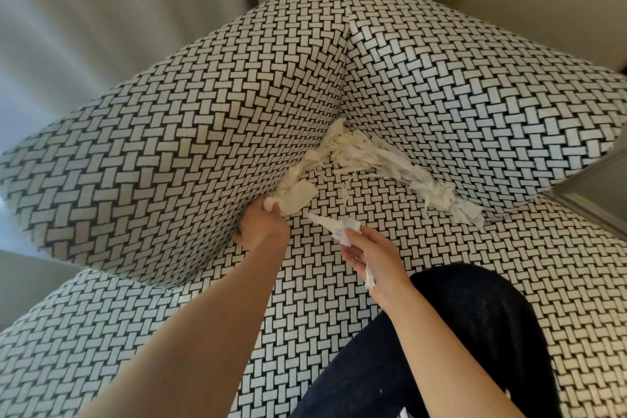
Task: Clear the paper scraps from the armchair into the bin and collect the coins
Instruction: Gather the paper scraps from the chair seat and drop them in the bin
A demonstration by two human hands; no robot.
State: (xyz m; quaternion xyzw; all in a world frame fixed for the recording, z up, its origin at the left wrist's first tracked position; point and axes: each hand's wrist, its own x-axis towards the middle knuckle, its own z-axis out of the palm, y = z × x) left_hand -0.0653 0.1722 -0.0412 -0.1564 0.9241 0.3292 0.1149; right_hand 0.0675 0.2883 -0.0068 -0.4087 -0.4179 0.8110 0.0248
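While kneeling on the armchair (163, 132) with a dark-trousered knee (468, 332) planted on the seat, leans in over the back corner, as seen from the head view. Reaches the left hand (263, 227) into the crease between seat and side cushion, fingers curled tight round a clump of paper scraps (293, 198), probably to dig out loose bits lodged down that seam. Holds the right hand (371, 256) just beside it above the seat, thumb and fingers pinched on a few paper slips (334, 227), with one strip trailing under the palm. Likely keeps them there as a store, to fill both hands before any walk to the bin. Leaves the main heap of shreds (380, 161) lying in the corner seam and trailing rightward along the foot of the other cushion, near both hands but touched by neither. Shows no coins and no bin. Coins possibly buried under the shreds or down the crease; cannot tell. Backs onto pale curtains (101, 17) behind the chair. Looks early in the job, with most of the paper not yet lifted.
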